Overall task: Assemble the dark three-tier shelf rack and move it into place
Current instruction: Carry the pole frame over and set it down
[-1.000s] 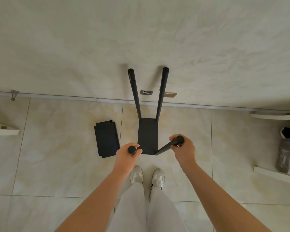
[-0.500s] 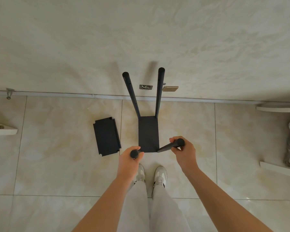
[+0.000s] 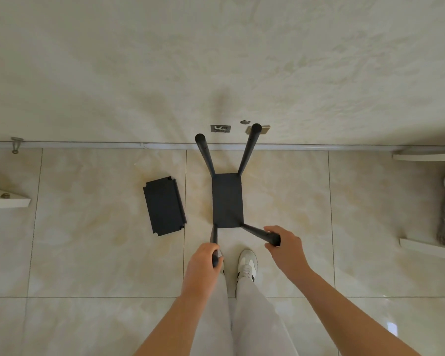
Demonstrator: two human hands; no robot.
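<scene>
Left grip (image 3: 203, 264) and right grip (image 3: 287, 249) each clamp a near post (image 3: 257, 231) of the rack (image 3: 227, 199); lifting evenly should keep posts seated

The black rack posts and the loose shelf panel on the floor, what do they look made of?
Posts: likely painted metal tube, matte black, round and slim. Loose shelf panel: probably sheet metal, matte black, thin with raised edges and notched corners.

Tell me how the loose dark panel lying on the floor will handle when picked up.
The loose panel looks thin and flat, so probably stiff and light. Lying flush on glossy tile, it may slide before an edge lifts.
</scene>
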